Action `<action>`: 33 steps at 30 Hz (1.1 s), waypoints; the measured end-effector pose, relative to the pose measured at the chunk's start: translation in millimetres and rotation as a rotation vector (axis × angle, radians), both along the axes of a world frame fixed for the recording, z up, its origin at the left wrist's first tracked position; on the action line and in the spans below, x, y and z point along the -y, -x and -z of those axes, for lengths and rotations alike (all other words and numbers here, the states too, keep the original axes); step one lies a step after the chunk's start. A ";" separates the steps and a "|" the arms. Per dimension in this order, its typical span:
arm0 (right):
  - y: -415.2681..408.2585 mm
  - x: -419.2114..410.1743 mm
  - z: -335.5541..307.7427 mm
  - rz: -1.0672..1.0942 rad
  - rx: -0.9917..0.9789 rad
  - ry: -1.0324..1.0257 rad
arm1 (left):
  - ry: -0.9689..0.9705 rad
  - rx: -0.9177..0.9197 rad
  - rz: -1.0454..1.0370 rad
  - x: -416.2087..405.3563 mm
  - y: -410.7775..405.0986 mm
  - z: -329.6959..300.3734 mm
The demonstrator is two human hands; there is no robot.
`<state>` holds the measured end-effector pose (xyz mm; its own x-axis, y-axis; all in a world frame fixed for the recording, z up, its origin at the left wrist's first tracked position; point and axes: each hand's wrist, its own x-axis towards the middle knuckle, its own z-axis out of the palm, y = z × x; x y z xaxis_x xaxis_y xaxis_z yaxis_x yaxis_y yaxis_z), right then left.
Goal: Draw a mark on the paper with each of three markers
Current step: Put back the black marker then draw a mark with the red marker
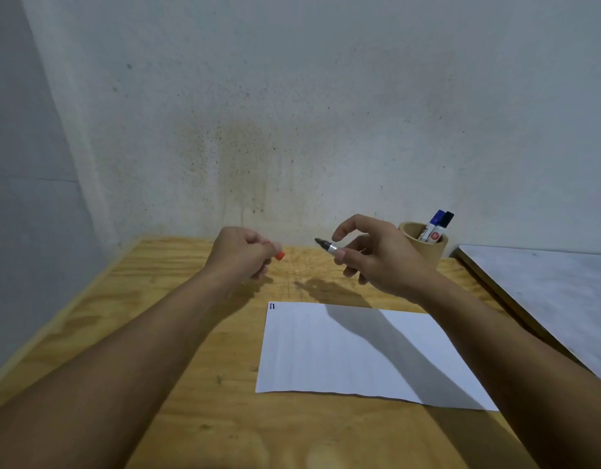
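A white sheet of paper (353, 350) lies on the wooden table, with two short dark marks (272, 306) at its far left corner. Above the table beyond the paper, my right hand (376, 258) holds an uncapped marker (326, 246), its dark tip pointing left. My left hand (239, 253) is closed around a red cap (279, 255) that sticks out toward the marker tip. Tip and cap are apart. Two capped markers, one blue (433, 225) and one black (444, 224), stand in a round cup (427, 252) at the back right.
The wooden table (190, 384) ends at a stained wall close behind the hands. A grey-white board (546, 292) lies along the table's right side, next to the cup.
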<state>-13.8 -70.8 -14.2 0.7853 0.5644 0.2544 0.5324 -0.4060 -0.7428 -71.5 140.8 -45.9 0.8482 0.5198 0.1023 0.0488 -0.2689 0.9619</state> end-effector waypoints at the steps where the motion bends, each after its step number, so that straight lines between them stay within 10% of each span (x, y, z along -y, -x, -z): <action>1: 1.8 -0.2 1.0 -0.040 -0.082 -0.044 | -0.116 -0.041 -0.030 -4.0 1.0 7.0; 5: 7.4 -5.2 6.7 -0.182 -0.446 -0.242 | -0.549 -0.165 -0.036 -12.9 7.2 28.2; 11: 9.6 -15.2 18.6 -0.269 -0.856 -0.520 | -0.639 -0.146 0.006 -13.6 11.6 39.8; 33: 17.8 -61.7 84.6 0.057 -0.218 -0.327 | -0.616 0.007 0.216 -9.7 58.3 56.0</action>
<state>-31.6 -9.1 -98.9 0.8684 0.4354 0.2373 0.3312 -0.1530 -0.9311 -129.7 150.5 -101.9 0.9251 0.1822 0.3331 -0.0739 -0.7741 0.6287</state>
